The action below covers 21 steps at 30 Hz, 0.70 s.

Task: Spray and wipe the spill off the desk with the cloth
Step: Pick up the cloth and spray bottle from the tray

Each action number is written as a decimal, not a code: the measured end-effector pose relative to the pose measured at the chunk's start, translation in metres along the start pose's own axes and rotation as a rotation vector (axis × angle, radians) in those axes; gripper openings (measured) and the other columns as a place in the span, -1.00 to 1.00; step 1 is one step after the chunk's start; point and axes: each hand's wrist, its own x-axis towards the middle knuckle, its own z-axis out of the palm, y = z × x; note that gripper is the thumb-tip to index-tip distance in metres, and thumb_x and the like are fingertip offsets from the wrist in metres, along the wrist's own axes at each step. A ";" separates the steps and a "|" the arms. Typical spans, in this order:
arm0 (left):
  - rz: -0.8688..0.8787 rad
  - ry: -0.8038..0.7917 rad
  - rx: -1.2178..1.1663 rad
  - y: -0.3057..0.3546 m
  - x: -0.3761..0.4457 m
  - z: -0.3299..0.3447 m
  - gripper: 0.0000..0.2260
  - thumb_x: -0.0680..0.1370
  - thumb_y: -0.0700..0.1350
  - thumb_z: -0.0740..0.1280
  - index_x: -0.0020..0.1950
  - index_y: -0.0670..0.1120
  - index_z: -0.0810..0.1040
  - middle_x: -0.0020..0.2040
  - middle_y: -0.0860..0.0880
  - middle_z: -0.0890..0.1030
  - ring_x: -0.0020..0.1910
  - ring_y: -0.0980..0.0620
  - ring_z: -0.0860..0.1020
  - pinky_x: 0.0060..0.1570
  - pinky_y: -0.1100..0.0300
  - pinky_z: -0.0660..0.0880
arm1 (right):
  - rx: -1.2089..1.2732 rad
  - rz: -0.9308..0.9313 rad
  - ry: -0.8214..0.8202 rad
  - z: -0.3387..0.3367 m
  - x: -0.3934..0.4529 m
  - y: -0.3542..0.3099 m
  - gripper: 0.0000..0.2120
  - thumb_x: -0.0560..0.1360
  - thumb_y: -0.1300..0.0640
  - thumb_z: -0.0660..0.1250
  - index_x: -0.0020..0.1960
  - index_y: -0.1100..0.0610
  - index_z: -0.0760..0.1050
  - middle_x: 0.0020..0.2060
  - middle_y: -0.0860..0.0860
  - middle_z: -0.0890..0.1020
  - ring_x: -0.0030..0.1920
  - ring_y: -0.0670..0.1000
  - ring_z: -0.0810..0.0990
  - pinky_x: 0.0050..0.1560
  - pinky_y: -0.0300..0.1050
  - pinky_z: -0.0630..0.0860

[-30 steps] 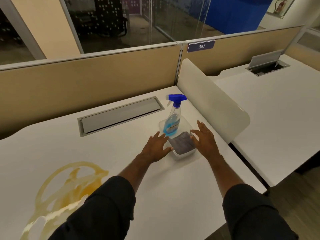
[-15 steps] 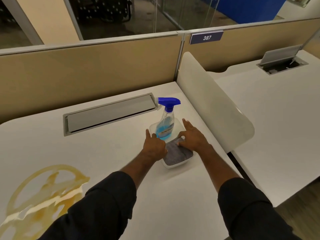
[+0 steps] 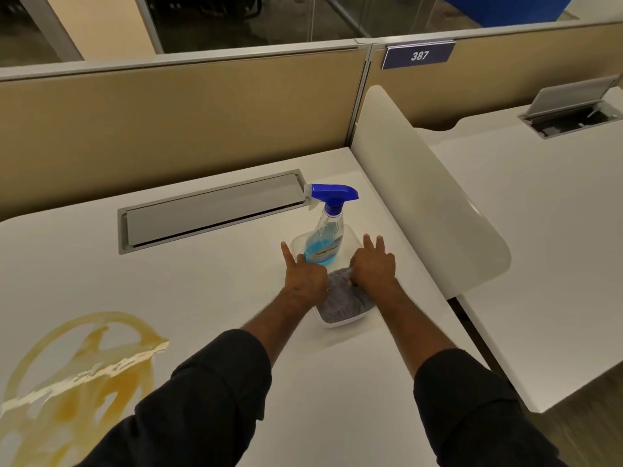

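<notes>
A clear spray bottle [image 3: 324, 242] with blue liquid and a blue trigger head stands upright in a clear plastic tray [image 3: 344, 321] on the white desk [image 3: 209, 284]. A grey cloth [image 3: 344, 298] lies in the near half of the tray. My right hand [image 3: 372, 262] pinches the cloth's far edge, two fingers stretched out. At the tray's left rim rests my left hand [image 3: 303, 273], against the bottle's base, index finger pointing up; whether it grips anything is hidden. A yellow-brown spill [image 3: 77, 369] spreads over the near left of the desk.
A grey cable hatch [image 3: 209, 210] is set into the desk behind the tray. Tan partition panels [image 3: 175, 123] close the back. A white rounded divider [image 3: 424, 200] rises on the right, with a neighbouring desk [image 3: 546, 237] beyond it.
Both hands moved from beside the tray onto it: the right hand came down on the cloth and pinched its edge, the left closed in at the bottle's base. The view shifted downward.
</notes>
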 end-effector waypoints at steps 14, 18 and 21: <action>0.091 0.212 0.003 -0.006 -0.019 0.000 -0.56 0.54 0.23 0.25 0.29 -0.02 0.49 0.27 -0.05 0.56 0.38 -0.10 0.37 0.34 -0.30 -0.47 | 0.582 -0.141 0.365 0.011 -0.040 0.038 -0.78 0.49 -0.05 0.51 0.05 0.06 0.72 0.66 0.06 0.05 0.66 0.11 -0.07 0.62 0.20 -0.12; 0.062 0.301 -0.071 -0.007 -0.032 -0.007 -0.56 0.55 0.23 0.26 0.31 0.00 0.49 0.23 -0.05 0.58 0.36 -0.08 0.40 0.39 -0.29 -0.43 | 0.663 -0.210 0.576 0.017 -0.057 0.044 -0.85 0.44 0.05 0.57 -0.03 0.09 0.73 0.61 0.13 0.23 0.64 0.21 0.05 0.58 0.32 -0.09; 0.041 0.385 -0.164 -0.007 -0.044 -0.008 -0.62 0.54 0.20 0.30 0.26 0.02 0.53 0.19 -0.03 0.61 0.28 -0.06 0.46 0.45 -0.23 -0.29 | 0.691 -0.243 0.688 0.019 -0.066 0.048 -0.87 0.43 0.08 0.58 -0.05 0.07 0.73 0.57 0.15 0.32 0.62 0.23 0.11 0.55 0.32 -0.09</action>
